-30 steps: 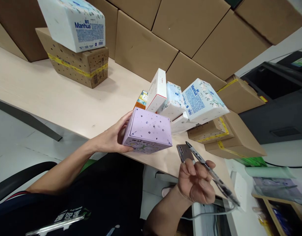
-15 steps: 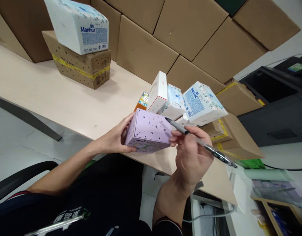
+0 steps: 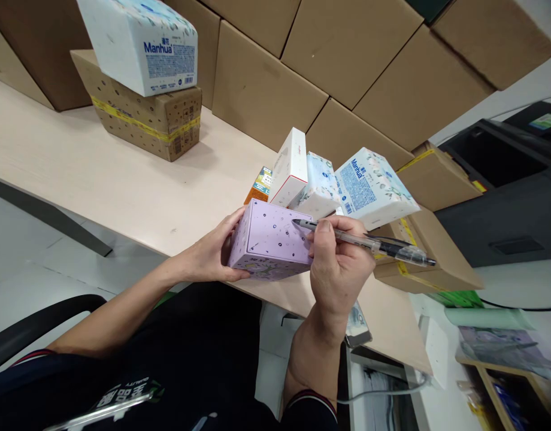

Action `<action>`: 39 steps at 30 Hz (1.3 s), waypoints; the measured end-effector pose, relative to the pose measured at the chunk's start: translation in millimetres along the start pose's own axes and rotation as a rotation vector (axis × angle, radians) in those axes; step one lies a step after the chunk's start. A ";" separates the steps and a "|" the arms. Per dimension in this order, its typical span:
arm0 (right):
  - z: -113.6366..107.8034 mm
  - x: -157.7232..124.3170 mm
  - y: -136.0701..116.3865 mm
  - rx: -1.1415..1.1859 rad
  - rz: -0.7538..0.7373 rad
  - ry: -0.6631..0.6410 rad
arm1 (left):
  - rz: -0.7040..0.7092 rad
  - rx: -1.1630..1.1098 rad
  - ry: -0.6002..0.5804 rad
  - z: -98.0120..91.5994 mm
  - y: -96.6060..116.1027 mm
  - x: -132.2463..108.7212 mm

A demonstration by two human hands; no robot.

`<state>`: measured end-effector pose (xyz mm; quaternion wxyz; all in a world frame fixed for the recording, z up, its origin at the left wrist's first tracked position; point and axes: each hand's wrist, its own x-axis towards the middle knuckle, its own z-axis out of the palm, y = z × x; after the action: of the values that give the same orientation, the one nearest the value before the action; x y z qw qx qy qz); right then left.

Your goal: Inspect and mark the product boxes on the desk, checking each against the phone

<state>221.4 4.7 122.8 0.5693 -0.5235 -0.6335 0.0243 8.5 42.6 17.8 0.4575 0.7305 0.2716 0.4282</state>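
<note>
A light purple box (image 3: 275,233) with small dark marks on its upper face is tilted at the table's front edge. My left hand (image 3: 212,248) grips its left end, thumb on the near side and fingers behind. In my right hand (image 3: 341,260) is a pen (image 3: 365,239), grey at the tip end, with a clear barrel and black grip. The pen's tip is at the box's upper face, near its right part; whether it touches cannot be told. Right behind the purple box stand a white box (image 3: 290,167), an orange box (image 3: 258,187) and a tissue pack (image 3: 320,185).
Another Manhua tissue pack (image 3: 374,185) leans at the right, by cardboard boxes (image 3: 430,251). At the left, a tissue pack (image 3: 167,57) sits on a taped carton (image 3: 136,117). Large cartons (image 3: 266,84) form a wall along the back of the table (image 3: 136,197).
My right hand has shifted slightly left and turned, bringing the pen to a flatter angle with its tip further over the box's upper face. The left hand holds still.
</note>
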 end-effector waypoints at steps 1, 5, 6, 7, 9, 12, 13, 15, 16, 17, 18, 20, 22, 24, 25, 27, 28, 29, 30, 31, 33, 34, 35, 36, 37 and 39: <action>-0.4 0.3 -0.1 -0.007 -0.002 -0.009 | 0.004 0.000 0.001 0.0 0.0 0.2; -1.0 0.8 -0.9 -0.011 -0.014 -0.026 | 0.019 0.003 0.005 0.4 1.3 0.9; -1.0 0.7 -1.1 -0.011 -0.016 -0.024 | 0.013 -0.003 0.002 0.6 1.8 1.0; -1.0 0.7 -1.4 -0.013 -0.018 -0.020 | 0.006 -0.012 0.000 0.7 2.2 1.0; -1.1 0.5 -1.5 -0.017 -0.021 -0.012 | -0.006 -0.031 -0.006 0.9 2.8 0.9; -1.8 0.6 -0.8 -0.008 -0.020 -0.019 | -0.002 -0.035 -0.010 0.7 3.1 0.9; -2.1 0.8 -0.3 -0.004 -0.017 -0.025 | 0.003 -0.029 -0.009 0.6 3.2 0.9; -2.4 1.1 0.8 0.002 -0.011 -0.035 | 0.010 -0.021 -0.007 0.4 3.2 0.8; -2.1 1.1 1.2 0.001 -0.008 -0.037 | 0.009 -0.020 -0.005 0.3 3.2 0.8; -1.6 0.9 1.4 -0.002 -0.003 -0.032 | 0.006 -0.021 -0.005 0.3 3.1 0.7; -0.9 0.4 1.4 0.001 0.005 -0.016 | 0.002 -0.024 -0.005 0.3 3.0 0.6; 0.8 -2.4 1.0 0.045 0.035 0.045 | 0.004 -0.026 -0.006 0.4 2.5 0.6; 1.1 -8.4 2.2 0.132 0.074 0.151 | 0.018 -0.022 -0.003 0.3 1.6 0.7; -2.0 -18.4 8.4 0.189 0.105 0.277 | 0.028 -0.018 -0.001 0.0 0.6 0.9; -5.2 -24.7 14.1 0.179 0.124 0.327 | 0.028 -0.018 -0.001 -0.1 0.0 1.0; -14.6 -38.8 30.6 0.070 0.177 0.346 | 0.028 -0.016 -0.006 -0.5 -0.7 1.0; -20.1 -45.8 40.4 -0.021 0.205 0.288 | 0.030 -0.013 -0.006 -0.6 -0.8 1.0; -25.5 -52.3 50.2 -0.127 0.213 0.194 | 0.032 -0.010 -0.005 -0.7 -0.5 1.0; -30.3 -57.8 59.1 -0.235 0.193 0.068 | 0.032 -0.005 -0.003 -0.8 0.2 1.1; -34.0 -62.2 66.7 -0.349 0.171 -0.073 | 0.027 0.000 -0.002 -1.0 1.2 1.2; -37.0 -66.3 76.3 -0.563 0.138 -0.345 | 0.013 0.016 0.000 -1.3 3.9 1.9; -36.1 -66.2 78.4 -0.658 0.144 -0.460 | 0.008 0.027 -0.001 -1.5 5.4 2.3; -33.7 -64.8 79.0 -0.742 0.162 -0.550 | 0.007 0.039 -0.001 -1.7 6.6 2.7; -30.2 -62.5 78.8 -0.806 0.186 -0.619 | 0.011 0.050 -0.001 -1.9 7.6 3.2; -26.2 -59.8 78.1 -0.852 0.209 -0.669 | 0.016 0.060 -0.002 -2.1 8.0 3.5; -18.9 -55.4 77.0 -0.899 0.247 -0.724 | 0.021 0.076 -0.007 -2.7 7.6 3.9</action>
<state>273.5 -9.5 42.7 0.0322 -0.7417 -0.6699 -0.0035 8.1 43.6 26.7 0.4259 0.7517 0.2782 0.4197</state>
